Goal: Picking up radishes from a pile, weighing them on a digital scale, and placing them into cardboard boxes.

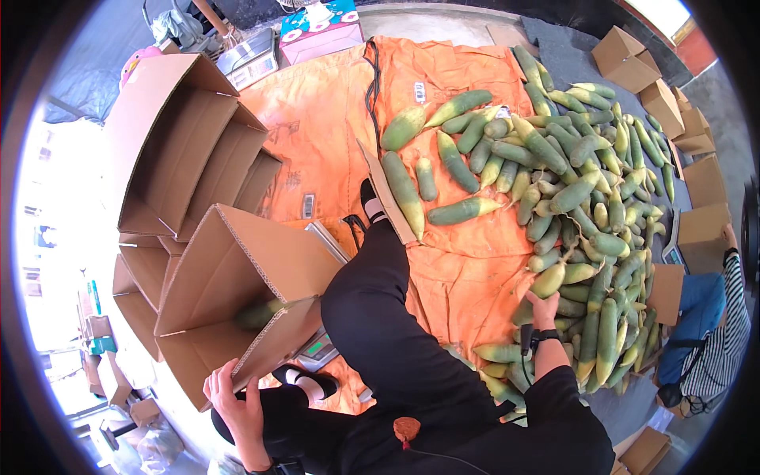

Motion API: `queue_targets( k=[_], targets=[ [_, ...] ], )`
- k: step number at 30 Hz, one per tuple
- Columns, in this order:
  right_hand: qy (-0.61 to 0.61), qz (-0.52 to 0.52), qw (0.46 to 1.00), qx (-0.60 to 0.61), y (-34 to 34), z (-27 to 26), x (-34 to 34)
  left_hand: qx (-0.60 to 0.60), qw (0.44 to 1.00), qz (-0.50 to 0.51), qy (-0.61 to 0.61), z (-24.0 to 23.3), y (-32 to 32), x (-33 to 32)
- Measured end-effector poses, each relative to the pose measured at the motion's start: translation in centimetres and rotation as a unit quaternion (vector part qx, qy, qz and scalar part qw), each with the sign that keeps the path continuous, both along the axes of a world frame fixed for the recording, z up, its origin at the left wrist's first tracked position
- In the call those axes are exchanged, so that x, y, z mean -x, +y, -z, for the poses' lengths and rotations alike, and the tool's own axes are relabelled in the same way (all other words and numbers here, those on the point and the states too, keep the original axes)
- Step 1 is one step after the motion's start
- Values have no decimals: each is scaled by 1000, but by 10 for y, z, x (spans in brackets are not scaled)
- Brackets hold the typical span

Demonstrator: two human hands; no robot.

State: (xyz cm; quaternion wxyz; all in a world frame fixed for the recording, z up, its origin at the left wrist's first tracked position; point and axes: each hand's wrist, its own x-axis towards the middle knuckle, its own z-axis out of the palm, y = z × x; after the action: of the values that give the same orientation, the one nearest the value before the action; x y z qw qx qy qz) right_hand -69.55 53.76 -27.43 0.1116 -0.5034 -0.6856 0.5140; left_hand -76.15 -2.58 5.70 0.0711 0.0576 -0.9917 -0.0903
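Note:
At the lower left, my left hand (237, 401) rests on the near edge of an open cardboard box (279, 249), fingers over its rim. A green radish (255, 314) lies inside that box, partly in shadow. To the right, my right hand (543, 306) holds a short green radish (549, 280) with a thin root, at the near side of a large heap of green radishes (579, 193). The heap lies on an orange tarpaulin (451, 297). Below the box, partly hidden, is a digital scale (317, 350) with a lit display.
Nested cardboard boxes (178, 136) stand at the upper left. A cardboard flap (389, 193) lies beside my foot, next to a few loose radishes. Another person (706, 338) sits at the right beside more cardboard boxes (703, 231). A second scale (249, 59) and a patterned box (320, 32) stand at the top.

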Motion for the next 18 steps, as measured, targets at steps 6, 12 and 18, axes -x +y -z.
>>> queue_targets(
  k=[6,12,18],
  targets=[
    [20,-136,987,-82,-49,-57,54,-9,1000,21,-12,-7,0,0],
    [237,-158,957,53,-81,-173,133,-57,997,29,-42,-18,2,-3],
    [369,-210,882,203,-124,-276,180,-124,990,48,-46,-22,-11,-12]
  ],
)
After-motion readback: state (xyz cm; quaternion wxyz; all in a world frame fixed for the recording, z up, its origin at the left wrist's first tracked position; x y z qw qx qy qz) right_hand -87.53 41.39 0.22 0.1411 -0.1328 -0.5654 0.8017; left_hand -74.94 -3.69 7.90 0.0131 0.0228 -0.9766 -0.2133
